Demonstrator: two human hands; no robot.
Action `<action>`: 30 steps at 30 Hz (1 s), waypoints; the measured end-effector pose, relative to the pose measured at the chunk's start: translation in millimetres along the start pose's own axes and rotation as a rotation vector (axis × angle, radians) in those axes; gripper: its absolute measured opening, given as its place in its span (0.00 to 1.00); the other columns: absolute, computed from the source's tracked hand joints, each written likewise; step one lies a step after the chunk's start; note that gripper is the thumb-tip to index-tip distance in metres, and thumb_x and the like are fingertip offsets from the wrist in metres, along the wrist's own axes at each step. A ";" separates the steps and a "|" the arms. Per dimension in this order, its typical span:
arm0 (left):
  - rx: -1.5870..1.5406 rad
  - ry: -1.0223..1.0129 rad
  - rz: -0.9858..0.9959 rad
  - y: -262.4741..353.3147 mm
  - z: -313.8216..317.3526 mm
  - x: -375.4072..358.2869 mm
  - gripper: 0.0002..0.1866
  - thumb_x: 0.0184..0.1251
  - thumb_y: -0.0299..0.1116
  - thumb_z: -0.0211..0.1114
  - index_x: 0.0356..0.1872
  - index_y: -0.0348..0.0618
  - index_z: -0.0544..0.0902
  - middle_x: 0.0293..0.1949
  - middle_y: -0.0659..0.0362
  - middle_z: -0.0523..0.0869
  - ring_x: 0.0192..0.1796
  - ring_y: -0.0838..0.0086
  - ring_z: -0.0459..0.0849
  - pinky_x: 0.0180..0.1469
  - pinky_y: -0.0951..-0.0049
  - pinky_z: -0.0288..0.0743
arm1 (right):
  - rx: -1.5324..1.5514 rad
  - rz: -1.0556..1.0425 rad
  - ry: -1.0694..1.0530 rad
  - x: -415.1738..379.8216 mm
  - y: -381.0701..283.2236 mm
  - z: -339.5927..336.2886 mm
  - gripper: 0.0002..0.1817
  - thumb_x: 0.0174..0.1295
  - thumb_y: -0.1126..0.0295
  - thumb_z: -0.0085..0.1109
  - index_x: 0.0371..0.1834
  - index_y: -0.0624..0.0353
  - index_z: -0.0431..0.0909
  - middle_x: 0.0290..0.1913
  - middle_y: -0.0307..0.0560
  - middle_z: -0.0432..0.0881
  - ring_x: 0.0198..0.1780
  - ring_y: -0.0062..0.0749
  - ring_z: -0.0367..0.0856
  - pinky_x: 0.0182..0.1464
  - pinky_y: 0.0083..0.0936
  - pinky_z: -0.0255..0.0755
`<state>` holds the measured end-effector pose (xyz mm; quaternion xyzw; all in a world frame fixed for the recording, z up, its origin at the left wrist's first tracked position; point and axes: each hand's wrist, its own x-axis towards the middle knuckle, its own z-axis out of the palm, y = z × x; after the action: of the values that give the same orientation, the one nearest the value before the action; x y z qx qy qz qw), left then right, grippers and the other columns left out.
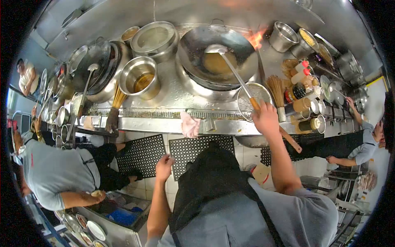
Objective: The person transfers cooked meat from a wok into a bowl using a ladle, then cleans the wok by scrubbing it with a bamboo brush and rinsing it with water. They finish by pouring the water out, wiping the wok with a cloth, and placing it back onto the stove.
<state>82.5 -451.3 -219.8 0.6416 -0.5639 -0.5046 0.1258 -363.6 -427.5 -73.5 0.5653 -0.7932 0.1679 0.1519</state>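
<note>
My right hand (266,117) is closed round the wooden end of a long ladle (238,76). The ladle's metal bowl lies inside a large wok (191,47), at the edge of a shallow pool of brownish liquid (218,64). Flames (256,39) rise at the wok's right rim. Beneath my right hand is a round wire strainer (247,103) on the counter edge. My left hand (164,165) hangs in front of the counter with its fingers curled in, and nothing shows in it. A crumpled pinkish cloth (190,124) drapes over the counter edge near it.
Left of the wok stand a metal pot (140,78) with amber liquid, a covered strainer pot (154,39) and a second wok (96,66). Brushes (275,88) and sauce bottles (302,76) crowd the right. Co-workers stand at both sides, one (57,168) close on the left.
</note>
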 end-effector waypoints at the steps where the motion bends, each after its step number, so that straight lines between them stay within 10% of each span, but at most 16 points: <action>1: -0.106 -0.071 0.054 47.0 14.6 4.9 0.26 0.66 0.43 0.64 0.57 0.31 0.78 0.48 0.46 0.86 0.50 0.65 0.84 0.54 0.69 0.75 | 0.056 0.071 -0.235 15.8 19.6 25.8 0.24 0.56 0.63 0.64 0.53 0.63 0.74 0.39 0.59 0.81 0.41 0.55 0.79 0.51 0.43 0.73; 5: -0.299 -0.379 0.388 209.8 97.2 15.3 0.34 0.69 0.53 0.61 0.65 0.36 0.72 0.55 0.50 0.82 0.57 0.65 0.79 0.61 0.67 0.70 | 0.727 0.514 -0.927 52.5 27.0 33.6 0.23 0.54 0.67 0.63 0.53 0.63 0.74 0.34 0.49 0.78 0.30 0.41 0.78 0.33 0.36 0.76; 6: -0.465 -0.469 0.247 242.3 120.4 24.4 0.34 0.69 0.56 0.60 0.63 0.37 0.74 0.54 0.51 0.82 0.56 0.67 0.79 0.59 0.67 0.71 | 1.372 0.740 -0.895 44.2 21.0 37.9 0.19 0.58 0.66 0.63 0.50 0.62 0.76 0.31 0.44 0.79 0.29 0.29 0.78 0.26 0.30 0.72; 8: -0.750 -0.697 0.011 287.6 157.5 49.4 0.26 0.68 0.59 0.59 0.51 0.47 0.79 0.41 0.59 0.85 0.43 0.71 0.82 0.45 0.69 0.74 | 1.645 0.751 -0.893 47.5 -8.6 18.2 0.13 0.64 0.64 0.59 0.45 0.59 0.75 0.29 0.41 0.78 0.27 0.26 0.77 0.26 0.28 0.72; 11: -0.950 -0.968 -0.101 313.8 167.3 86.9 0.15 0.70 0.45 0.57 0.47 0.46 0.79 0.35 0.58 0.84 0.33 0.68 0.83 0.36 0.68 0.75 | 1.396 0.505 -0.819 51.5 -5.4 16.6 0.19 0.72 0.56 0.50 0.48 0.63 0.75 0.35 0.43 0.81 0.33 0.27 0.80 0.34 0.26 0.76; 16: -0.846 -0.795 -0.220 344.8 183.8 66.6 0.14 0.68 0.34 0.59 0.49 0.37 0.77 0.41 0.50 0.86 0.43 0.59 0.87 0.49 0.58 0.82 | 1.222 0.357 -0.748 30.8 95.5 -3.1 0.27 0.72 0.54 0.50 0.65 0.62 0.72 0.48 0.51 0.83 0.50 0.33 0.80 0.55 0.30 0.72; 18: -0.972 -0.720 -0.329 361.5 189.1 52.6 0.11 0.69 0.33 0.58 0.45 0.36 0.76 0.37 0.50 0.84 0.39 0.58 0.86 0.43 0.57 0.83 | 0.366 0.396 -0.416 9.6 147.3 16.6 0.24 0.66 0.59 0.57 0.58 0.66 0.75 0.51 0.65 0.81 0.53 0.51 0.80 0.54 0.39 0.72; 20: -0.963 -0.581 -0.269 359.1 187.0 58.5 0.08 0.67 0.30 0.57 0.39 0.35 0.76 0.32 0.51 0.82 0.31 0.60 0.84 0.32 0.57 0.82 | 0.145 0.457 -0.543 -5.7 201.7 50.9 0.27 0.56 0.68 0.61 0.60 0.65 0.72 0.54 0.67 0.78 0.53 0.61 0.77 0.54 0.46 0.71; 24: -0.389 -0.420 0.020 353.0 84.4 74.3 0.06 0.62 0.28 0.57 0.33 0.35 0.79 0.28 0.49 0.81 0.24 0.64 0.83 0.22 0.59 0.76 | -0.109 0.392 -0.706 -30.8 287.2 171.2 0.54 0.55 0.55 0.65 0.79 0.54 0.40 0.66 0.74 0.65 0.64 0.64 0.69 0.65 0.49 0.65; 30: 0.931 0.100 0.300 349.9 -10.3 101.0 0.14 0.56 0.33 0.64 0.42 0.40 0.87 0.39 0.49 0.89 0.43 0.57 0.89 0.43 0.59 0.82 | 0.240 0.488 -0.577 -22.3 293.0 214.2 0.50 0.62 0.58 0.60 0.78 0.62 0.37 0.64 0.77 0.68 0.61 0.65 0.73 0.62 0.49 0.67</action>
<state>-132.8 -657.7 -10.6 0.5648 -0.8091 -0.1436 -0.0761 -645.3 -413.3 -303.1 0.3979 -0.8890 0.1252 -0.1886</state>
